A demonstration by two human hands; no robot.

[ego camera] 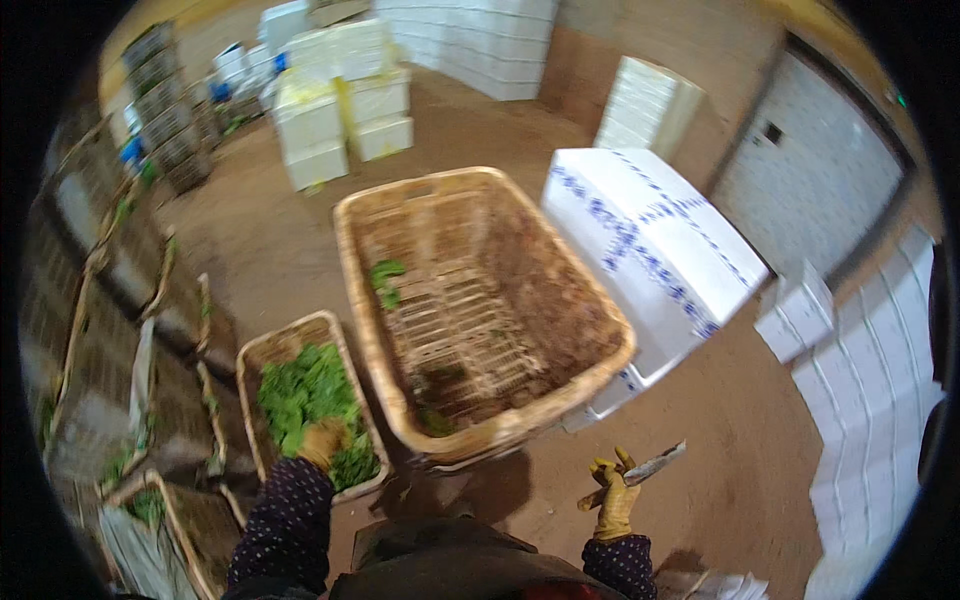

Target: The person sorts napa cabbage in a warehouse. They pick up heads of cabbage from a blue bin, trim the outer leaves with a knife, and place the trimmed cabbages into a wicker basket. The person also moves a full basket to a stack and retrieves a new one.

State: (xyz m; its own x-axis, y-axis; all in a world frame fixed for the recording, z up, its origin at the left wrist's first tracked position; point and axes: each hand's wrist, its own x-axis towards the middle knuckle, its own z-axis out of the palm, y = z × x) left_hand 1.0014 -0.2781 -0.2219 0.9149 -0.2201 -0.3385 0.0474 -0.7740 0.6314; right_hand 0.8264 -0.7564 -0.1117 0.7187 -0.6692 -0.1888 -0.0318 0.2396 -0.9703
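Observation:
My left hand point(324, 442), in a yellow glove, reaches into a plastic crate point(247, 390) and touches the green leafy vegetables point(311, 390) there; its fingers are partly hidden by leaves and blur. Held in my right hand point(616, 499), also gloved in yellow, is a knife point(655, 463) with a wide blade pointing up to the right and its handle end on the left of the palm. Between and beyond my hands stands a large, dirty orange-tan plastic basket point(495, 442), with a few green leaves point(388, 283) at its left side.
White foam boxes point(675, 232) bound with blue-printed tape stand right of the basket. Stacked crates point(112, 300) with vegetables line the left side. White boxes point(862, 420) are stacked at the far right, and more foam boxes point(311, 135) stand farther back. A door point(814, 150) is at upper right.

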